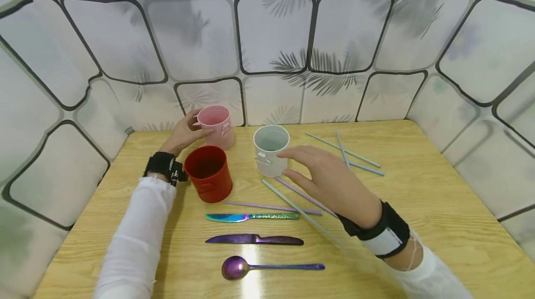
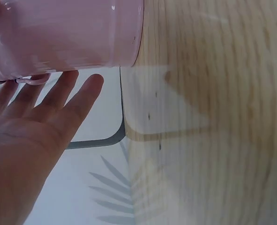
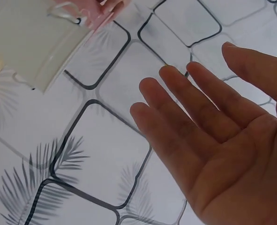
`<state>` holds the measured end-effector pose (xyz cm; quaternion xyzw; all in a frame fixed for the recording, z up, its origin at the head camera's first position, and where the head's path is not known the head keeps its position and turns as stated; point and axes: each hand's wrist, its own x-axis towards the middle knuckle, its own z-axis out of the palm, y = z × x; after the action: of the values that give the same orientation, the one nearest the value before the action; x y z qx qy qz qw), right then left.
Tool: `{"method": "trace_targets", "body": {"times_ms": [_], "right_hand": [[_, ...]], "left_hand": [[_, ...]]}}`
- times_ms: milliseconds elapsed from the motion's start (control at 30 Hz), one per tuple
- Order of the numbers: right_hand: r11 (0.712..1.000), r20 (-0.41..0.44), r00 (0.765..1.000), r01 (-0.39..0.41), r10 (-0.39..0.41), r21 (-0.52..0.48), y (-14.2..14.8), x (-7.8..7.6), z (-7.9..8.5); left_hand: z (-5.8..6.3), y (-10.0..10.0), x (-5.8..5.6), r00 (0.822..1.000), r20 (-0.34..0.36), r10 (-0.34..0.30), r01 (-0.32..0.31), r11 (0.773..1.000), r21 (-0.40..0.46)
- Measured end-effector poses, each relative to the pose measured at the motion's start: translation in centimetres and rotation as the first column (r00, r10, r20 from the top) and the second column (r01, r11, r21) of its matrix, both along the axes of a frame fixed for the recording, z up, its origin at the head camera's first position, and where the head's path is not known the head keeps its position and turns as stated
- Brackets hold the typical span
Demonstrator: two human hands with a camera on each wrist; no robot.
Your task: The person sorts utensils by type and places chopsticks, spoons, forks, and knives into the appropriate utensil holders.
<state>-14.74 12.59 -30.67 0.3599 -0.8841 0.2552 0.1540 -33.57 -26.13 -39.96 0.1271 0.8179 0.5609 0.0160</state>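
My left hand [image 1: 184, 134] holds a small pink metal bucket [image 1: 221, 137] at the back left of the table, thumb across its front and fingers behind. In the left wrist view, the fingers [image 2: 65, 96] lie along the pink bucket's side by its small handle. A red bucket [image 1: 213, 187] stands just in front of it, beside my left wrist. My right hand [image 1: 330, 180] is beside a white bucket [image 1: 270, 162], fingers extended and thumb apart. In the right wrist view, that hand's palm is bare, with a gap between its fingertips and the white bucket [image 3: 30, 42].
Several thin pastel straws [image 1: 359, 155] lie at the back right, and more [image 1: 288, 208] are under and beside my right hand. Toward the front lie a rainbow-coloured knife [image 1: 251, 217], a purple knife [image 1: 255, 239] and a purple spoon [image 1: 236, 268]. A patterned wall [image 1: 276, 34] borders the table.
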Motion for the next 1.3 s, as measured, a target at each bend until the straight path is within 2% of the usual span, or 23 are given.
{"method": "trace_targets", "body": {"times_ms": [133,267,400,500,667,767,1067,1200,1300], "right_hand": [[1.0,0.018,1.0,-0.019,0.019,0.004,-1.2,0.0,0.6],[0.997,0.035,0.997,-0.075,0.074,0.021,-2.6,-0.3,0.6],[0.986,0.084,0.987,-0.143,0.135,0.091,-4.2,-0.7,0.2],[0.971,0.136,0.976,-0.191,0.172,0.145,-5.6,-0.9,-0.3],[0.947,0.223,0.955,-0.241,0.194,0.21,-7.9,-1.1,-1.4],[0.935,0.276,0.941,-0.264,0.196,0.236,-8.9,-1.3,-2.3],[0.895,0.363,0.918,-0.29,0.161,0.338,-10.5,-2.4,-5.7],[0.877,0.368,0.915,-0.305,0.163,0.37,-11.2,-2.3,-6.5],[0.88,0.352,0.921,-0.3,0.166,0.369,-11.4,-2.3,-7.3]], "left_hand": [[0.1,0.1,0.4,1.0,0.019,0.018,-0.018,0.999,0.029],[0.8,0.8,1.4,0.999,0.045,0.027,-0.029,0.999,0.045],[1.2,1.4,2.0,0.998,0.044,0.034,-0.036,0.998,0.059],[1.2,1.6,2.3,0.998,0.026,0.064,-0.065,0.996,0.062],[1.1,1.5,2.5,0.996,0.001,0.086,-0.086,0.995,0.059],[1.2,1.5,2.6,0.996,0.013,0.093,-0.094,0.994,0.051],[1.7,1.8,2.7,0.994,0.041,0.102,-0.103,0.994,0.042],[1.6,1.9,2.5,0.995,0.032,0.099,-0.1,0.994,0.039],[1.4,1.9,2.1,0.996,0.013,0.094,-0.094,0.994,0.059]]}}
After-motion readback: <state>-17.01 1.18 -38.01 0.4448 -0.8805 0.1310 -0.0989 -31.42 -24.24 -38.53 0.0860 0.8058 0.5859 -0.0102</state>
